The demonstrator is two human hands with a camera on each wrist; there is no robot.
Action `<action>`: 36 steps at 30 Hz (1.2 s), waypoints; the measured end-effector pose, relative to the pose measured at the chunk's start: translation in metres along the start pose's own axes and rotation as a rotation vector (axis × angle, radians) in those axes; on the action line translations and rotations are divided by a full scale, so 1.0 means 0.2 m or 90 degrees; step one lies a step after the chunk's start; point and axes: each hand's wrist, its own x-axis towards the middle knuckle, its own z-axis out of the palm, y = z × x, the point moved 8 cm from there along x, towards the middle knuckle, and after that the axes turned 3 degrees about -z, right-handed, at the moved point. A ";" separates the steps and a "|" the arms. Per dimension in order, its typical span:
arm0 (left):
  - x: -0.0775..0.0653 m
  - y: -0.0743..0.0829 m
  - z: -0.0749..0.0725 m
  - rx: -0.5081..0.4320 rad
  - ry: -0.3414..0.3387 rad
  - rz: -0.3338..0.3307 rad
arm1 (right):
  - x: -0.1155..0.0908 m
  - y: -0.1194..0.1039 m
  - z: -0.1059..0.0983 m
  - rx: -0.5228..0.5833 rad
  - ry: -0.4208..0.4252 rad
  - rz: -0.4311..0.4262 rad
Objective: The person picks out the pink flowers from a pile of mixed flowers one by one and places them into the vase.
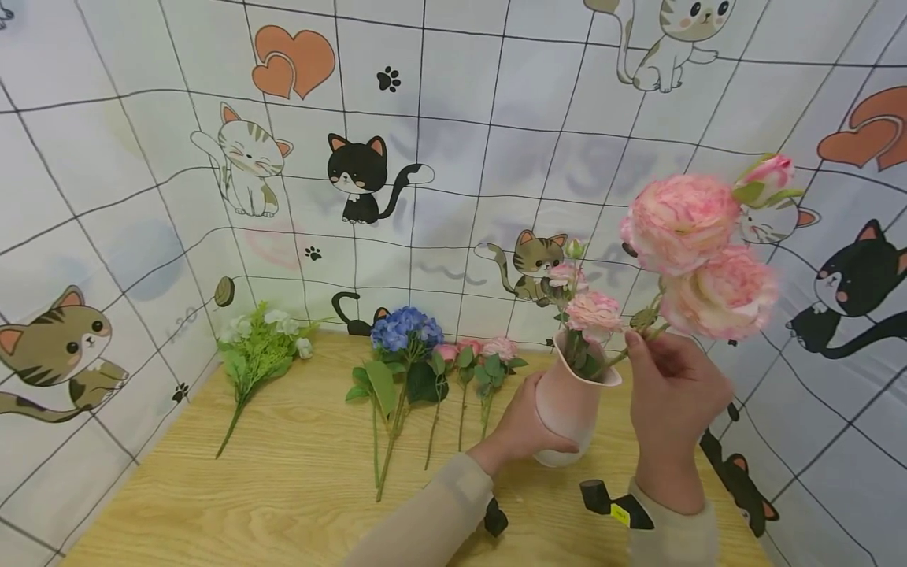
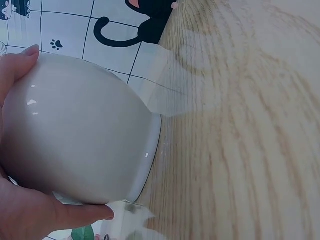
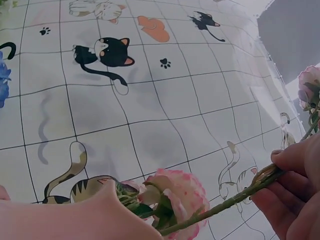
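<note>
In the head view my left hand (image 1: 524,421) grips the body of a pink-and-white vase (image 1: 567,413) with a flared rim. The left wrist view shows the base of the vase (image 2: 80,130) on the wooden table, thumb and fingers on opposite sides. My right hand (image 1: 676,386) pinches the green stem of a spray of large pink flowers (image 1: 683,224) with a bud at its top. That stem (image 3: 215,209) slants down into the vase mouth in the right wrist view. Smaller pink flowers (image 1: 594,313) stand in the vase, their lower stems hidden inside.
On the wooden table (image 1: 283,504), a white-flowered green bunch (image 1: 258,346) lies at the far left. A blue hydrangea (image 1: 407,329) and several small pink flowers (image 1: 499,349) lie left of the vase. Cat-printed cloth (image 1: 453,150) surrounds the table at the back and sides.
</note>
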 end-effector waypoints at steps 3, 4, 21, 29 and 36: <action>0.00 0.00 0.00 0.000 0.001 0.002 | -0.01 0.05 -0.01 -0.052 -0.013 0.020; 0.00 -0.01 0.00 -0.001 0.002 0.003 | -0.01 0.07 -0.01 -0.067 -0.020 0.027; 0.01 -0.02 0.00 -0.009 0.009 -0.009 | -0.10 0.23 0.02 -0.187 -0.116 0.081; 0.01 -0.01 0.00 -0.006 0.007 -0.010 | -0.13 0.28 0.03 -0.244 -0.143 0.079; 0.00 -0.01 -0.01 -0.012 0.007 -0.001 | -0.15 0.30 0.02 -0.283 -0.159 0.066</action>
